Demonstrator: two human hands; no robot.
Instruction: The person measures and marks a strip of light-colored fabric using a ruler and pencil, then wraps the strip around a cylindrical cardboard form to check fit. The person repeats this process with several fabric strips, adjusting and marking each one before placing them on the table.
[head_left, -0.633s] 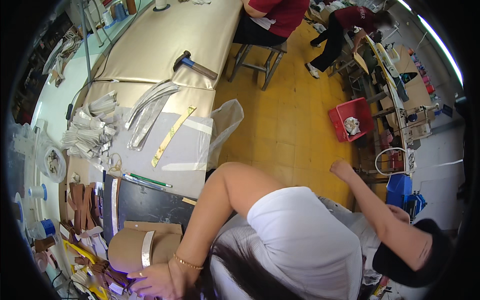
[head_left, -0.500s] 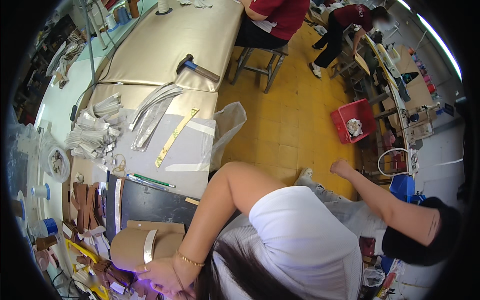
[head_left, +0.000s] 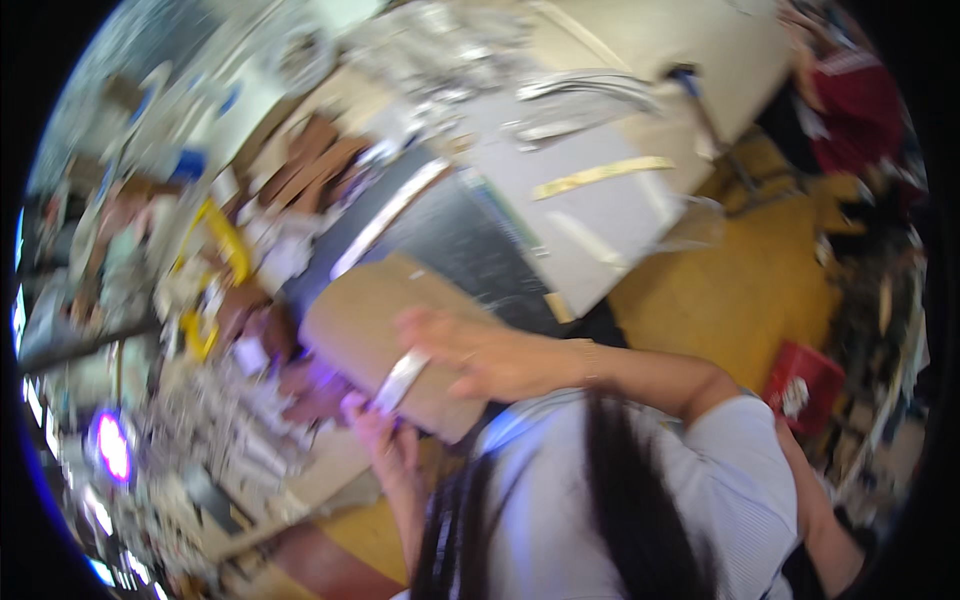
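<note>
Now brings the left hand into view at the lower end of the pale strip, too blurred to tell any grip, with the right hand loosely open over the brown panel, making the work apparently two-handed.

no legible words, labels, brands, numbers or signs, view heavily blurred

the right hand is blurred, fingers spread, and hides part of the tan panel; whether the left hand grips the pale strip cannot be told. the view's edge cuts off a co-worker in red.
</note>
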